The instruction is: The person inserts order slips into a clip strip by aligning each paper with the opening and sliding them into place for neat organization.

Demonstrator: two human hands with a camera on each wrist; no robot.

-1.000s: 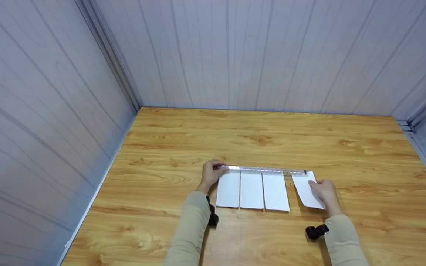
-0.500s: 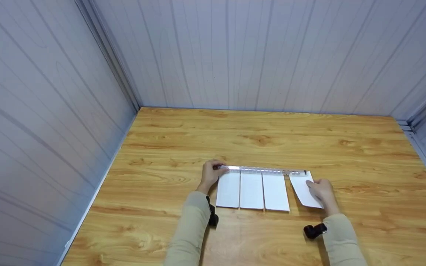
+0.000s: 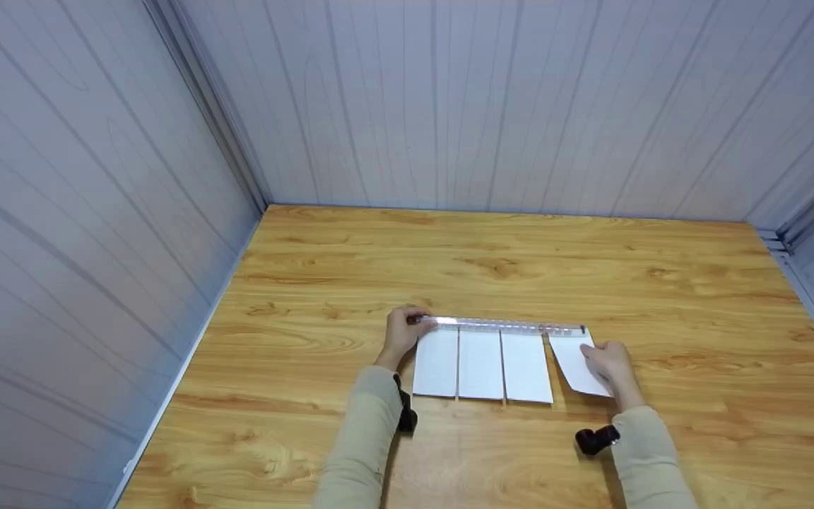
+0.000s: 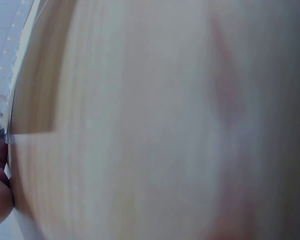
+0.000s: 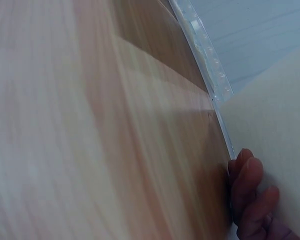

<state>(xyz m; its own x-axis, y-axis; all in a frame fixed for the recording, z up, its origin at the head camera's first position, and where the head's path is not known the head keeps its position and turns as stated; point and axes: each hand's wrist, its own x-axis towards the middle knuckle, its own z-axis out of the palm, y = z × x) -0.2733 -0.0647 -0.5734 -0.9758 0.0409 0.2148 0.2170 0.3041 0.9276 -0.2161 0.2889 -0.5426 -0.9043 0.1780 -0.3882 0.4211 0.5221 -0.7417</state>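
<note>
A clear plastic strip lies across the tops of three white cards set side by side with narrow gaps. My left hand pinches the strip's left end. In the left wrist view only a few fingers and part of the strip show at the left edge. My right hand holds a fourth, similar white card by its right side. That card is tilted, its top by the strip's right end; whether they are joined I cannot tell. Curled fingers lie under the card in the right wrist view.
The wood-grain table extends around the cards on every side. Pale panel walls stand at its back and left, with another at the right. A dark wrist camera sits by the right sleeve.
My right hand has moved slightly left with its card, narrowing the gap to the third card. The left hand, the strip and the three cards have stayed in place.
</note>
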